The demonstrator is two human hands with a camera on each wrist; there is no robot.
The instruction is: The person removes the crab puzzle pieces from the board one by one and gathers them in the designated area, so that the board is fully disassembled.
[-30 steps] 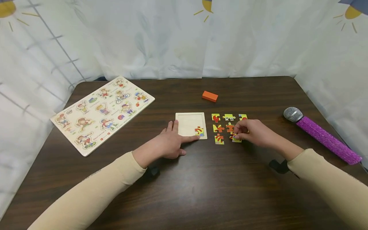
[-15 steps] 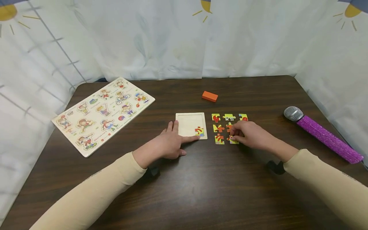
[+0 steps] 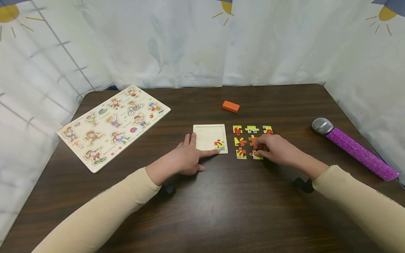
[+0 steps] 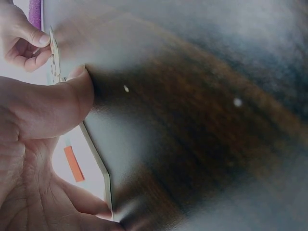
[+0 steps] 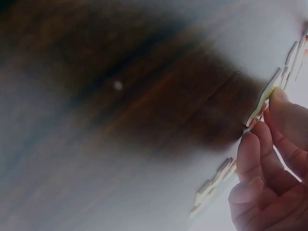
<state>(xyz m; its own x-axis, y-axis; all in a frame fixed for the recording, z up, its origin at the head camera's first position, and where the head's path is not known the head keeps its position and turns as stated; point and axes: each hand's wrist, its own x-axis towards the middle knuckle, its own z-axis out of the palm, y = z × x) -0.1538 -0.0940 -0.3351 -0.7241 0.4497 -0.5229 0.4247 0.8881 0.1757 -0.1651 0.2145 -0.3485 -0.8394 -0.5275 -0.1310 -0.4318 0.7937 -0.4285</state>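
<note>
My left hand rests at the left and near edges of a small square wooden puzzle tray. Its fingers are spread and straight, one of them touching the jigsaw piece in the tray's near right corner. Right of the tray, several yellow and red jigsaw pieces lie in rows on the table. With thumb and fingers, my right hand pinches the near-row jigsaw piece, which it partly hides. In the right wrist view, this piece is seen edge-on at the fingertips.
An orange block lies behind the tray. Far left is a large wooden picture board with cartoon figures. A purple glittery microphone lies at the right. White patterned curtains hang behind the dark wooden table.
My right hand has moved slightly left with the pinched jigsaw piece, bringing it into line with the near row, then stays nearly still. The left hand has not moved.
</note>
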